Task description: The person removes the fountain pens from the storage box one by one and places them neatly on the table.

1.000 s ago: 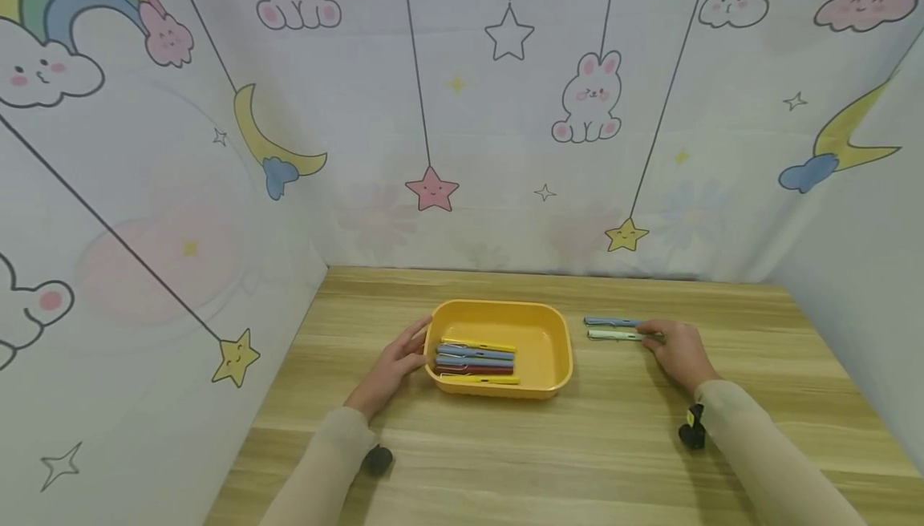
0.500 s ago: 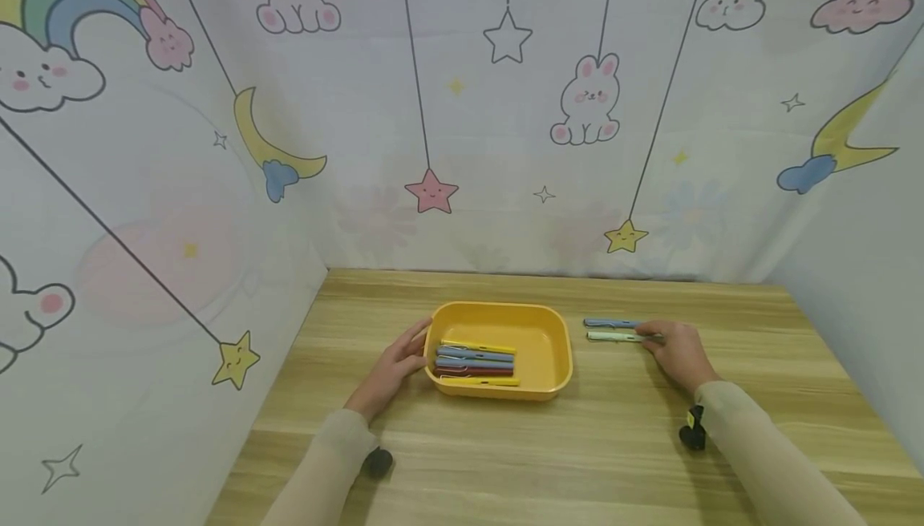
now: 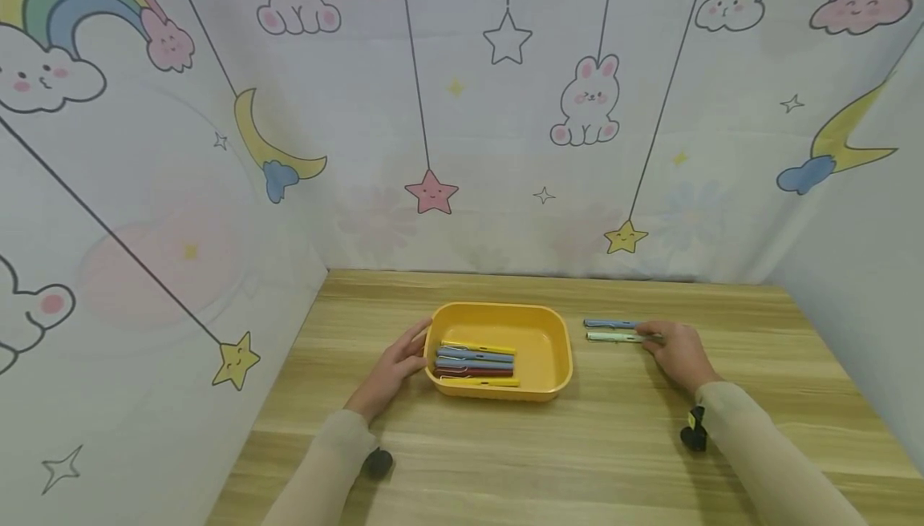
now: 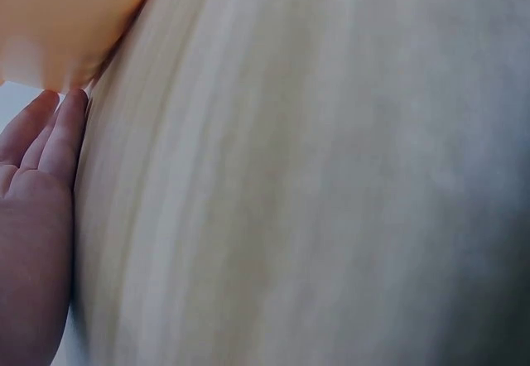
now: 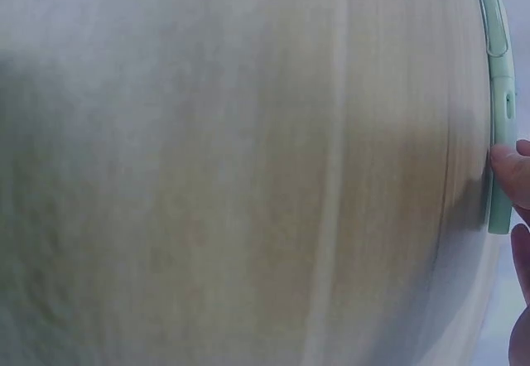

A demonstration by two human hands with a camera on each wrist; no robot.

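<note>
A yellow tray [image 3: 545, 390] stands on the table, with several pens lying side by side in its left half: yellow, blue and dark red ones. My left hand [image 3: 390, 366] rests its fingers against the tray's left end; in the left wrist view those fingers [image 4: 66, 138] look fairly straight. To the right of the tray, my right hand [image 3: 678, 354] pinches a light green pen [image 3: 609, 337] near its right end. The right wrist view shows the thumb [image 5: 512, 171] on that pen. Just behind it lies a blue pen [image 3: 606, 323], its right end hidden by the hand.
The wooden table [image 3: 505, 470] meets a white curtain [image 3: 491, 245] printed with stars and rabbits at the back. Similar cloth walls [image 3: 166, 398] stand on the left and right sides. Black wrist cameras [image 3: 695, 430] hang below both sleeves.
</note>
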